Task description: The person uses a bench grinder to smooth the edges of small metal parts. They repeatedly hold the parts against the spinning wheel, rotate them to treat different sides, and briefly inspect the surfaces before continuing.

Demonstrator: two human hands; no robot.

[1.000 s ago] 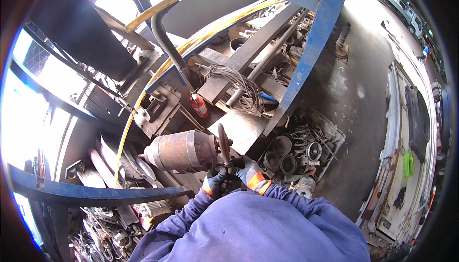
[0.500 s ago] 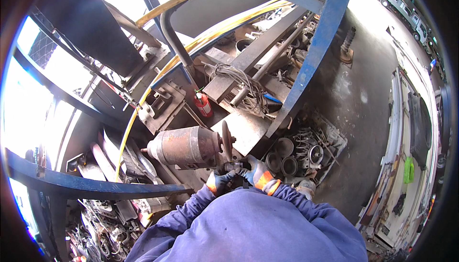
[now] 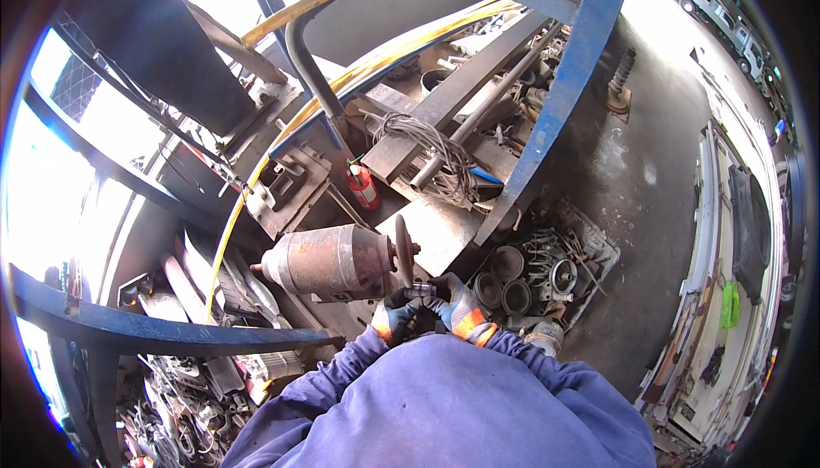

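My left hand (image 3: pixel 393 312) and my right hand (image 3: pixel 455 303), both in grey and orange work gloves, close from either side on a small metal part (image 3: pixel 419 290). The part is too small for me to name its kind. It is up against the lower edge of a grinding wheel (image 3: pixel 404 250), or just in front of it; I cannot tell whether they touch. The wheel sits upright on the shaft of a rusty, barrel-shaped motor (image 3: pixel 329 261) to the left. My fingertips are partly hidden behind the gloves.
A blue steel post (image 3: pixel 555 109) slants up at the right. Beyond my right hand stands a crate (image 3: pixel 598 237) with metal rings and scrap. A blue rail (image 3: pixel 171 331) crosses at the left above piled parts. Behind the motor are a red bottle (image 3: pixel 364 186) and coiled cable (image 3: pixel 444 156).
The small metal part has been raised slightly and turned in my fingers. Both hands have shifted a little, staying at the wheel.
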